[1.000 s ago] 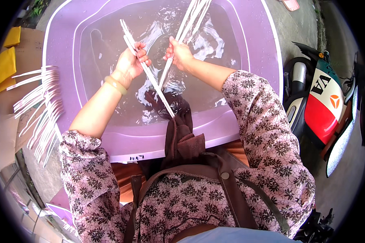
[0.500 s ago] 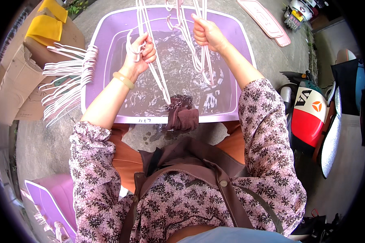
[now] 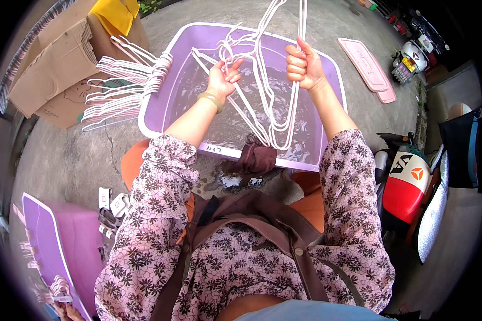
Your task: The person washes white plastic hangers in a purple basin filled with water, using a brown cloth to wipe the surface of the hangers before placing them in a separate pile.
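Several white wire hangers [image 3: 294,107] are bunched between my hands, their lower ends over the water in a purple tub [image 3: 331,80]. My left hand [image 3: 223,80] is closed around the wires near the tangled hooks. Higher on the right, my right hand [image 3: 305,65] grips the straight wires in a fist. A wet dark brown cloth [image 3: 256,158] drapes over the tub's near rim, just below the hangers' lower ends. On the left rim hangs a tight row of white and pinkish hangers [image 3: 156,77]. Ripples cover the greyish water.
Cardboard boxes [image 3: 59,64] with a yellow cloth [image 3: 114,17] stand at far left. A second purple tub [image 3: 75,235] is at lower left, with another person's hand [image 3: 67,311] by its hangers. A pink lid [image 3: 365,69] lies at right, near a red-and-white scooter [image 3: 404,184].
The hangers, held as two separate bunches before, now cross and overlap between my hands. The view has turned left, so the tub sits further right and more of the second tub shows.
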The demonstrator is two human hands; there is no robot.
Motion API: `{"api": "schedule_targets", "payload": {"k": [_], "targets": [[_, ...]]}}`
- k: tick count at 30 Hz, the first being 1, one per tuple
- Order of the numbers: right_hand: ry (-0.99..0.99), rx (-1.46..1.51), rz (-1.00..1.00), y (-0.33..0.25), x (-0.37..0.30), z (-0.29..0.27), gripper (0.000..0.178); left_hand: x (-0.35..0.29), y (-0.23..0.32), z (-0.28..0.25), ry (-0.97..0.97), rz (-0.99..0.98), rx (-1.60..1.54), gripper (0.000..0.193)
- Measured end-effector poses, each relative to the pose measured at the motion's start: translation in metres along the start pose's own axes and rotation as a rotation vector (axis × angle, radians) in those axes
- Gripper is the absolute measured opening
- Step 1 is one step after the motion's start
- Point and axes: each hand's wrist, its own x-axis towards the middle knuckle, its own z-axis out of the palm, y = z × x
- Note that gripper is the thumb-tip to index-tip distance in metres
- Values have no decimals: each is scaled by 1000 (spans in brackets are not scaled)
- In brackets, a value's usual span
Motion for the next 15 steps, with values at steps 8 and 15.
{"api": "schedule_targets", "payload": {"k": [8, 15], "targets": [[593, 90, 114, 1, -19, -70, 41, -11, 4, 10, -261, -36, -11, 42], [1093, -467, 389, 17, -20, -105, 40, -11, 4, 5, -149, -46, 454, 17]]}}
